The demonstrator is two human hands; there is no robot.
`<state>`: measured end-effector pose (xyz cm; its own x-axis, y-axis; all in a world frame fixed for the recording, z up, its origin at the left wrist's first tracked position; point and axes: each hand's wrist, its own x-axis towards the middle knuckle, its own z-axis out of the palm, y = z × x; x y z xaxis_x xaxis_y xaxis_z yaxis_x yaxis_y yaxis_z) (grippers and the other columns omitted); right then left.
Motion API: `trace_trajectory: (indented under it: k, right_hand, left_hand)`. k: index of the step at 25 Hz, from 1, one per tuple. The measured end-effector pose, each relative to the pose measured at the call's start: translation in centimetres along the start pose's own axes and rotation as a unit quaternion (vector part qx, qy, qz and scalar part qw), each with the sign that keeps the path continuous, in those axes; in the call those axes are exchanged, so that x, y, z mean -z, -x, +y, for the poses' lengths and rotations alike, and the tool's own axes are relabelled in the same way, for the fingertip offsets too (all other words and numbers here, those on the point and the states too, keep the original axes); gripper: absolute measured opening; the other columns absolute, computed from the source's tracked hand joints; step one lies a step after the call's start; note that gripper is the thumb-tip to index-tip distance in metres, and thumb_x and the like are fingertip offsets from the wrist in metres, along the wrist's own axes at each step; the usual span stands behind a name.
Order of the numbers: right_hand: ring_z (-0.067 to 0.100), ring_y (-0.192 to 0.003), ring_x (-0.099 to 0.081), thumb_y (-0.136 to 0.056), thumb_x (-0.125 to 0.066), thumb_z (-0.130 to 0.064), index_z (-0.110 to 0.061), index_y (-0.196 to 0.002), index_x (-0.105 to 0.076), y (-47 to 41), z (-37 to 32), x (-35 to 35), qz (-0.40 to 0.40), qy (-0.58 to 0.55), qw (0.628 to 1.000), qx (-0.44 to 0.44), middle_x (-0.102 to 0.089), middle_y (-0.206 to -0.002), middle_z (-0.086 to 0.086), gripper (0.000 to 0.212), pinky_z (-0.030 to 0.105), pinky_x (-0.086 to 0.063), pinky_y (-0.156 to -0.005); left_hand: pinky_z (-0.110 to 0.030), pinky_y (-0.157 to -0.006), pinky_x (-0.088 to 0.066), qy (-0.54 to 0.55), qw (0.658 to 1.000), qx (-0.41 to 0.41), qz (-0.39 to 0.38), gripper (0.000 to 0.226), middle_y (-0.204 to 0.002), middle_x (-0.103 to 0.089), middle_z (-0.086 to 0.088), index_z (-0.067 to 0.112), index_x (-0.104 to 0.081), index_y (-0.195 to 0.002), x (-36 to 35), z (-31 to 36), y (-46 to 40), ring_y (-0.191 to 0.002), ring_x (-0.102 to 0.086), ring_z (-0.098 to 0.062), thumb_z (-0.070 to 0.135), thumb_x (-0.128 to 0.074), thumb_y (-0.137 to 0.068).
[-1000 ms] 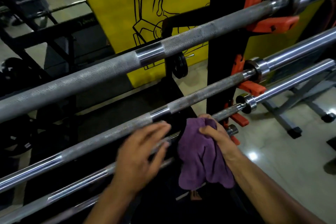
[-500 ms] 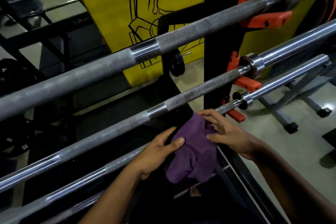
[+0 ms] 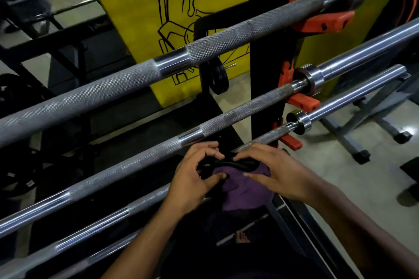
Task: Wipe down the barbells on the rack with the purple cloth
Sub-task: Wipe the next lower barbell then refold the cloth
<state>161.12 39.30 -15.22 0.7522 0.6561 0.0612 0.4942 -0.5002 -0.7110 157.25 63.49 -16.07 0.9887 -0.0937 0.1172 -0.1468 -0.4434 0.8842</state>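
cloth [image 3: 246, 190]: mostly covered by both hands, lower part lost in shadow
third bar [image 3: 136, 207]: stretch behind left hand [image 3: 192, 179] and right hand [image 3: 278, 171] hidden
black thing [image 3: 226, 164]: between the fingertips, dark and glossy, can't tell what it is
bars: all run off the left edge; top bar [image 3: 226, 36] and second bar [image 3: 226, 120] also cut at right
lowest bar [image 3: 102, 258]: only a sliver, rest behind left forearm
upright [image 3: 265, 52]: foot hidden in the dark
back left: blurred rods, unreadable

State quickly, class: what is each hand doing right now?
Left hand: fingers curled, pinching the purple cloth.
Right hand: fingers resting on the same cloth; a firm grip cannot be told.
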Motion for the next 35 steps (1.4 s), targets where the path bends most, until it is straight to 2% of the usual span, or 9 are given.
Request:
trace_trajectory:
  k: [3, 5, 9, 12, 16, 21, 27, 31, 35]
  right_hand:
    - [-0.008, -0.122, -0.042, -0.095, -0.064, -0.018, -0.042, -0.141, -0.048, 0.9, -0.2, 0.3, -0.017, 0.016, 1.000, 0.019, -0.040, -0.129, -0.028, 0.055, 0.012, -0.040, -0.100]
    - [-0.006, -0.119, -0.043, -0.093, -0.062, -0.012, -0.045, -0.138, -0.050, 1.3, 0.0, 0.4, -0.046, 0.025, 0.998, 0.018, -0.037, -0.131, -0.026, 0.057, 0.018, -0.044, -0.098]
    - [-0.004, -0.113, -0.049, -0.089, -0.070, -0.016, -0.039, -0.117, -0.057, 1.6, 0.5, 0.4, -0.050, 0.039, 0.998, -0.009, -0.042, -0.123, -0.027, 0.039, 0.024, -0.050, -0.092]
    - [-0.005, -0.103, -0.052, -0.086, -0.066, -0.023, -0.035, -0.107, -0.059, 2.1, 0.5, 0.4, -0.027, 0.026, 0.999, 0.013, -0.046, -0.118, -0.025, 0.025, 0.012, -0.045, -0.078]
    - [0.008, -0.096, -0.058, -0.084, -0.066, -0.024, -0.037, -0.103, -0.055, 2.9, 0.6, -0.2, 0.011, 0.029, 0.999, 0.008, -0.045, -0.120, -0.025, 0.026, 0.024, -0.053, -0.076]
    - [0.013, -0.099, -0.064, -0.082, -0.074, -0.023, -0.030, -0.098, -0.055, 2.9, 0.5, -0.3, 0.056, 0.002, 0.997, 0.050, -0.057, -0.115, -0.010, 0.026, 0.033, -0.058, -0.074]
    - [0.005, -0.092, -0.061, -0.080, -0.072, -0.031, -0.029, -0.089, -0.052, 2.8, 0.2, -0.7, 0.069, 0.025, 0.996, 0.051, -0.056, -0.108, -0.014, 0.022, 0.027, -0.057, -0.069]
    - [-0.004, -0.082, -0.053, -0.080, -0.071, -0.038, -0.041, -0.083, -0.036, 2.9, -0.3, -0.7, 0.074, 0.054, 0.995, 0.036, -0.045, -0.097, -0.025, 0.035, 0.015, -0.048, -0.064]
    - [0.004, -0.079, -0.053, -0.081, -0.070, -0.043, -0.033, -0.086, -0.044, 2.9, -0.2, -1.3, 0.067, 0.067, 0.995, 0.014, -0.047, -0.100, -0.017, 0.028, 0.026, -0.050, -0.066]
  left_hand:
    - [-0.021, -0.105, -0.044, 0.000, 0.999, -0.043, -0.031, 0.031, -0.138, -0.054, 0.004, 0.016, -0.073, -0.098, -0.2, 0.6, 0.7, -0.127, -0.056, -0.009, 0.001, -0.084, -0.074]
    - [-0.022, -0.107, -0.042, -0.004, 0.996, -0.063, -0.061, 0.027, -0.142, -0.050, 0.004, 0.015, -0.074, -0.095, -0.2, 1.2, 1.2, -0.132, -0.052, -0.011, -0.002, -0.081, -0.076]
    - [-0.024, -0.109, -0.040, -0.042, 0.991, -0.075, -0.106, 0.028, -0.145, -0.046, 0.012, 0.021, -0.075, -0.086, -0.3, 1.7, 2.7, -0.136, -0.046, -0.011, -0.005, -0.077, -0.077]
    - [-0.027, -0.103, -0.045, -0.102, 0.991, -0.080, -0.044, 0.025, -0.136, -0.048, 0.014, 0.024, -0.069, -0.086, -0.9, 0.7, 3.4, -0.128, -0.051, -0.009, 0.001, -0.076, -0.077]
    - [-0.029, -0.088, -0.048, -0.218, 0.969, -0.112, 0.010, 0.020, -0.120, -0.052, 0.009, 0.026, -0.062, -0.096, -1.9, -0.5, 4.3, -0.109, -0.052, -0.012, 0.016, -0.073, -0.081]
    - [-0.019, -0.097, -0.044, -0.147, 0.985, -0.086, -0.016, 0.012, -0.132, -0.049, 0.011, 0.021, -0.056, -0.100, -2.7, -0.7, 4.9, -0.122, -0.053, -0.003, 0.015, -0.062, -0.091]
    - [-0.004, -0.085, -0.040, -0.091, 0.993, -0.024, 0.071, 0.025, -0.116, -0.045, 0.004, 0.019, -0.071, -0.106, -3.5, -1.4, 4.5, -0.108, -0.053, -0.002, 0.009, -0.077, -0.084]
    - [-0.010, -0.094, -0.041, -0.098, 0.991, -0.074, 0.045, 0.033, -0.119, -0.050, 0.001, 0.019, -0.073, -0.115, -3.6, -1.9, 4.3, -0.111, -0.054, -0.007, 0.007, -0.078, -0.084]
    - [-0.028, -0.098, -0.042, -0.202, 0.972, -0.121, -0.030, 0.036, -0.126, -0.053, 0.008, 0.026, -0.061, -0.122, -3.6, -1.6, 4.1, -0.118, -0.052, -0.011, 0.039, -0.071, -0.090]
